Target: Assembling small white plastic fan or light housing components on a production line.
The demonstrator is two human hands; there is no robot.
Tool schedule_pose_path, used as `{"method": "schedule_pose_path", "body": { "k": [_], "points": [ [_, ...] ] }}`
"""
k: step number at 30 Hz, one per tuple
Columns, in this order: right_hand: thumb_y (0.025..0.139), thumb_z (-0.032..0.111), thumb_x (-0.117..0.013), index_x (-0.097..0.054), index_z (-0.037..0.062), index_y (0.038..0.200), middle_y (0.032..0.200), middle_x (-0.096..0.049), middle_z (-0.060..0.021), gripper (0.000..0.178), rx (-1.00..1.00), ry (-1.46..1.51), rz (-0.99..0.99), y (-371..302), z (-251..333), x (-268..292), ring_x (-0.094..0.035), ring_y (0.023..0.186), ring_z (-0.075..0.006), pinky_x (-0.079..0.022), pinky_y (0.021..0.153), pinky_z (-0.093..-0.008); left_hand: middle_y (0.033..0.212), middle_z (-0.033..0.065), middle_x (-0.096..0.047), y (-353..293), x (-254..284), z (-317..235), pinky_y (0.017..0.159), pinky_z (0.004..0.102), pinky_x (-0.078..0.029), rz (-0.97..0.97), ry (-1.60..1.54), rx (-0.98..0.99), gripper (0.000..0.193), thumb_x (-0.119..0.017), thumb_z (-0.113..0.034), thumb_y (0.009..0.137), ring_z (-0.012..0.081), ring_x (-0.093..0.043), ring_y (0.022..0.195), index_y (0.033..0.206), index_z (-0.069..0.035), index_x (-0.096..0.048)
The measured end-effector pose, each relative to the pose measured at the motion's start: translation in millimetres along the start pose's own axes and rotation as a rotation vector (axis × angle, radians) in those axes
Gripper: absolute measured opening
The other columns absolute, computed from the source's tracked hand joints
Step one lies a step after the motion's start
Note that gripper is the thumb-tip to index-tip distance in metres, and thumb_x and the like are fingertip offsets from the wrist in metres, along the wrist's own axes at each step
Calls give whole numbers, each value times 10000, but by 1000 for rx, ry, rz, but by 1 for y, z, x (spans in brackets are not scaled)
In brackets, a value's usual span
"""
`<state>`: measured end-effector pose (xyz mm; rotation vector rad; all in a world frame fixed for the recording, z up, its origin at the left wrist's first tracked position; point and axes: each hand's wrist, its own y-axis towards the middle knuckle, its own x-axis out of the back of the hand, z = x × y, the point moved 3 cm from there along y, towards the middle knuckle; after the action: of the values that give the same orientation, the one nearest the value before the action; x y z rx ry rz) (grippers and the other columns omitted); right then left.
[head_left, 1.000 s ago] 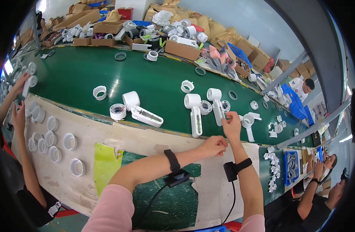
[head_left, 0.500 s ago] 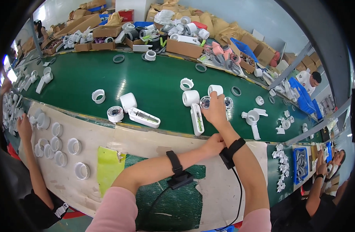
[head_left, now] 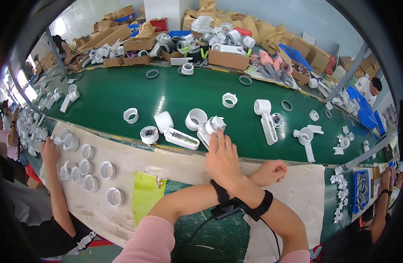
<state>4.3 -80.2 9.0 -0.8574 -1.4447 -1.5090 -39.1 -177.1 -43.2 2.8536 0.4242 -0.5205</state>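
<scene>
Right now the person's forearms cross low over the near edge of the table, the right one lying over the left. From where I stand, the right hand [head_left: 224, 157] reaches forward with its fingers stretched out, their tips at a small round white part [head_left: 215, 123]. Whether they pinch it or only rest against it, I cannot tell. That part sits on the green table [head_left: 109, 94], against the handle of a white body [head_left: 196, 118], whose wide barrel opens toward us just to the left.

The left hand [head_left: 270, 172] hovers or rests over the beige sheet [head_left: 298, 184], off to the right, fingers loosely curled inward; I cannot see whether anything is inside them.

Left of the busy hand lies a second white body [head_left: 181, 138], with a round unit [head_left: 148, 134] beside it. Farther right, another white body [head_left: 268, 127] lies next to a similar round unit, and a grey ring [head_left: 286, 105] is near that. Beyond the hands, a white collar [head_left: 229, 100] sits alone. A co-worker's hand [head_left: 50, 152] is among white rings at the left.
</scene>
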Motion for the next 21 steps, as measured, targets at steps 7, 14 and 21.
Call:
{"method": "schedule_pose_path", "body": {
  "k": [7,14,21],
  "points": [
    [740,100,-564,-404,-70,1176,1211,-410,-282,495,30,69,14,-2,-10,3,-458,1050,-380,-403,819,-447,733,28,-556,1,-1,3,517,206,-407,15,38,-30,80,-505,-63,834,76,-518,604,902,-30,-529],
    [727,189,-640,-485,-16,977,971,-522,-158,359,-274,-207,-11,10,-115,35,-527,911,-305,-444,736,-414,761,6,-545,-1,2,-2,556,214,-418,-15,72,-289,82,-498,-41,833,78,-507,657,909,-32,-526],
    [795,263,-595,-551,-17,889,731,-564,-84,298,-850,774,209,-24,-204,21,-586,635,-174,-481,564,-277,865,95,-573,2,7,-6,602,253,-462,-107,-7,123,209,-448,-40,841,150,-581,709,1041,13,-474]
  ]
}}
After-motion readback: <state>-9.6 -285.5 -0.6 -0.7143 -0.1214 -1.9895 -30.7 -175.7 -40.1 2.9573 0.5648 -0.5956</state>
